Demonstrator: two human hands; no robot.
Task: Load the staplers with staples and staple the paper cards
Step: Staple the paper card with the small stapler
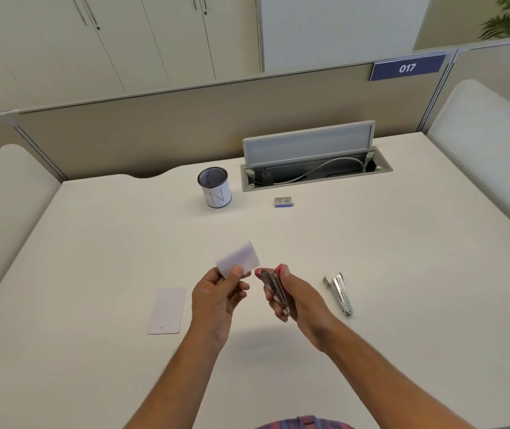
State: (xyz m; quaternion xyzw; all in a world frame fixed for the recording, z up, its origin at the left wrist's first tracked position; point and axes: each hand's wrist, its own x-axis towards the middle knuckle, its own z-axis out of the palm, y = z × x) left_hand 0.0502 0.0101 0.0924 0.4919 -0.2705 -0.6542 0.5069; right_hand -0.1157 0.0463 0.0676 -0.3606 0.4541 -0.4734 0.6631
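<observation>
My left hand [216,300] pinches a small white paper card [238,259] between thumb and fingers, held up above the desk. Just to its right, my right hand [290,300] grips a metal stapler [273,289], its nose pointing toward the card's edge. A second silver stapler [339,292] lies on the desk to the right of my right hand. Another white paper card [167,310] lies flat to the left of my left hand. A small staple box [283,201] sits farther back on the desk.
A mesh pen cup [215,187] with a white label stands at the back middle of the white desk [92,243]. Behind the staple box an open cable tray [315,168] with a raised lid is set into the desk. Partition walls enclose the desk.
</observation>
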